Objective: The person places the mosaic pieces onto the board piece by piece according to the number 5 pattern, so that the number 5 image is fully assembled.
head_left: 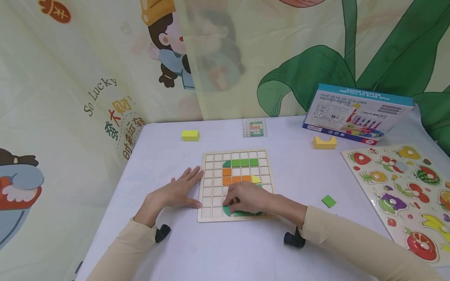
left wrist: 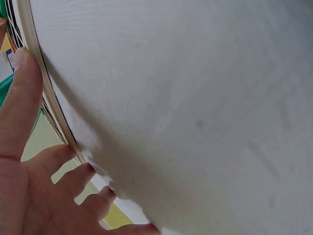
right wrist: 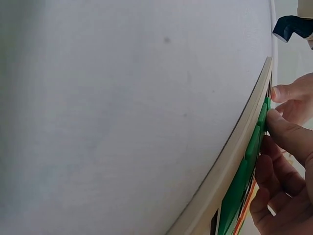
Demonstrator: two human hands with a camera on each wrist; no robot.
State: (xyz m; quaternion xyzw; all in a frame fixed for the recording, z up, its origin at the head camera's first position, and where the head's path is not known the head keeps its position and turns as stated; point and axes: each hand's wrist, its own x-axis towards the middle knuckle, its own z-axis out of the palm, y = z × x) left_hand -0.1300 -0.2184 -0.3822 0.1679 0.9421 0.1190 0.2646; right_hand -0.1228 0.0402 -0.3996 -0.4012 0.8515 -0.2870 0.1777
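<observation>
A wooden grid board [head_left: 206, 192] lies on the white table with green, orange and yellow tiles set in its squares. My left hand [head_left: 177, 192] rests at the board's left side, fingers spread; in the left wrist view its thumb [left wrist: 22, 98] touches the board's edge. My right hand [head_left: 247, 196] is over the lower part of the board, fingers curled. Its thumb and fingertips pinch a green rounded tile [head_left: 226, 211] at the lower left of the pattern. In the right wrist view the thumb [right wrist: 288, 132] lies against the green tiles along the near edge. The hand hides several squares.
A loose green square tile [head_left: 328, 201] lies right of the board. Behind stand a yellow block [head_left: 190, 136], a pattern card [head_left: 254, 128], a yellow arch block [head_left: 324, 143] and a printed box [head_left: 355, 113]. A fruit puzzle board [head_left: 383, 191] lies at the far right.
</observation>
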